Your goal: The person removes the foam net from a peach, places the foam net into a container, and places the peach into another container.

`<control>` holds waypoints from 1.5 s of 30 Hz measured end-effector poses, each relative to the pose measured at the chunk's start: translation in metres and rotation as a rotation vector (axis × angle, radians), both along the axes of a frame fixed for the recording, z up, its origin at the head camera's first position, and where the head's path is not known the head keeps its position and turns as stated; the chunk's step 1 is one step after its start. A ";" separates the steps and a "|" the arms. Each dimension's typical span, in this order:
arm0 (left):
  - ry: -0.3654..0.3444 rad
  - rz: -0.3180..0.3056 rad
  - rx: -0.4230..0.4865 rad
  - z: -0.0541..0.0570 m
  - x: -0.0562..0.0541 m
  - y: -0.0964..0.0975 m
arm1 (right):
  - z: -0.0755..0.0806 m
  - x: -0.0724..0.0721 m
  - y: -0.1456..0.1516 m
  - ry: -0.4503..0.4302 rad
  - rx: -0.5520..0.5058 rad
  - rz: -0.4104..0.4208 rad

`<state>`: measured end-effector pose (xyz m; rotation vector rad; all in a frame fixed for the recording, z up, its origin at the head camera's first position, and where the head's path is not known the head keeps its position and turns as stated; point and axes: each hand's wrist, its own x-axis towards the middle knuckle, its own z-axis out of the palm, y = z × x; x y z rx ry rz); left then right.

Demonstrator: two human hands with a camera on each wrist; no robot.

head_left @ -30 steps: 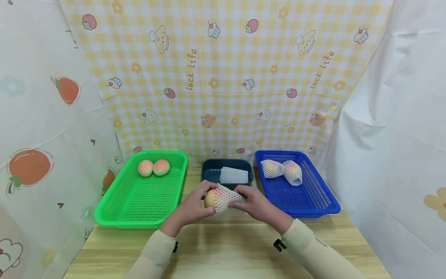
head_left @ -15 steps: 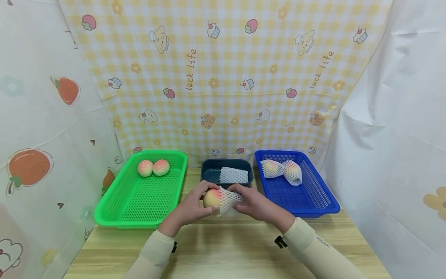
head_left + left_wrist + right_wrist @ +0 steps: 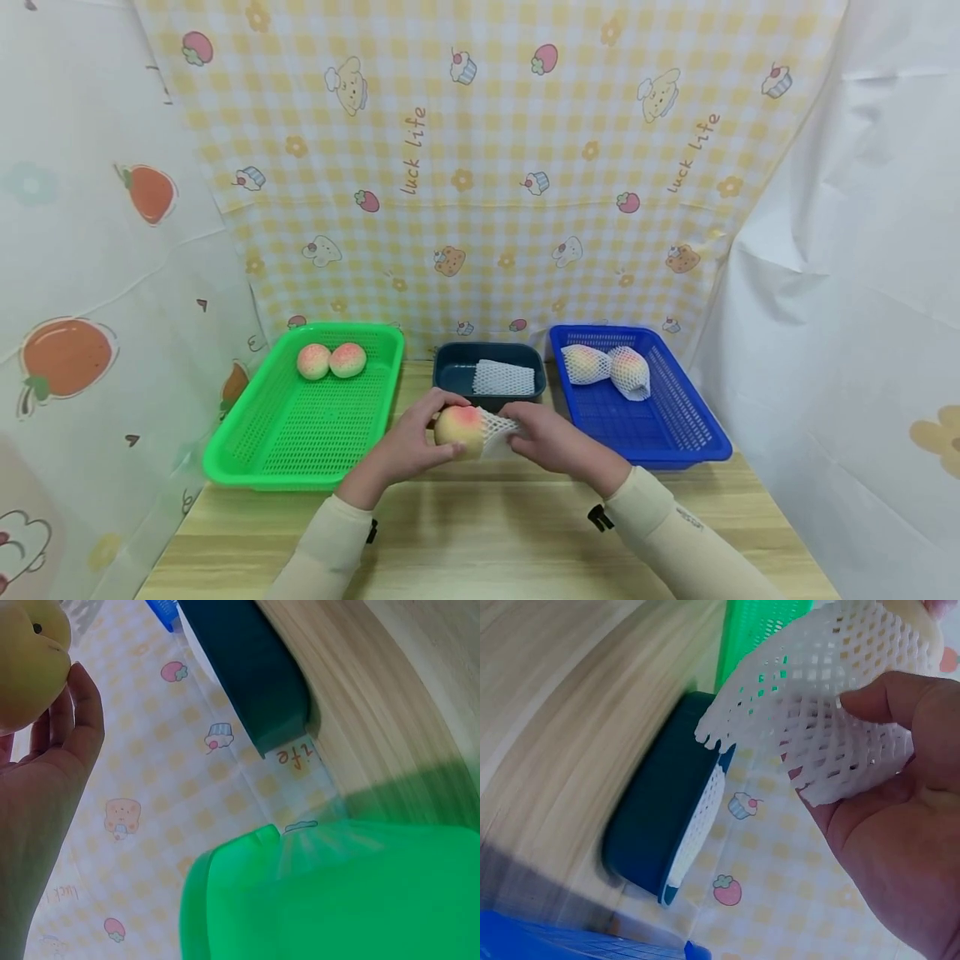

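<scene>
1. Compared with the earlier frames, the white foam net (image 3: 498,431) covers less of the held peach (image 3: 459,428); more bare skin shows on its left side, and the net sits over the right end only.
2. The peach is at the lower centre of the frame, above the desk (image 3: 480,542). The left hand (image 3: 408,446) has its fingers curved round it, spread about as wide as the fruit; the right hand (image 3: 558,443) pinches the net between thumb and fingers.
3. Left of centre, a green basket (image 3: 322,437) holds two bare peaches (image 3: 348,360), side by side.
4. At centre, a dark teal tray (image 3: 454,372) contains flat white netting (image 3: 503,378).
5. Right of centre, a blue basket (image 3: 622,429) holds two netted peaches (image 3: 630,372).
6. The desk is wood-grained; a yellow checked cloth (image 3: 480,225) hangs behind, with pale sheets (image 3: 847,333) at both sides.
</scene>
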<state>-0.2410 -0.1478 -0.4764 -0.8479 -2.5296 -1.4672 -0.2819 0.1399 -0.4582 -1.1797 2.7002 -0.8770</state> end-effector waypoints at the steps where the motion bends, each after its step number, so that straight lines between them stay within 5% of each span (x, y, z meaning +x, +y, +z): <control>1: 0.005 0.007 -0.001 0.000 0.000 -0.001 | 0.000 -0.001 -0.001 0.010 0.005 -0.003; 7: 0.053 0.041 0.013 0.001 0.000 -0.010 | 0.006 -0.013 -0.012 0.145 0.058 -0.064; 12: 0.040 0.064 0.016 0.003 0.002 -0.017 | 0.016 -0.032 -0.023 0.278 0.038 -0.204; 21: 0.043 0.079 0.022 0.006 0.006 -0.023 | 0.009 -0.069 -0.052 0.467 0.084 -0.366; 35: 0.069 0.104 0.030 0.001 0.006 -0.033 | 0.016 -0.116 -0.080 0.699 0.140 -0.407; 45: 0.065 0.099 0.021 0.004 0.007 -0.038 | 0.008 -0.143 -0.090 0.749 0.130 -0.413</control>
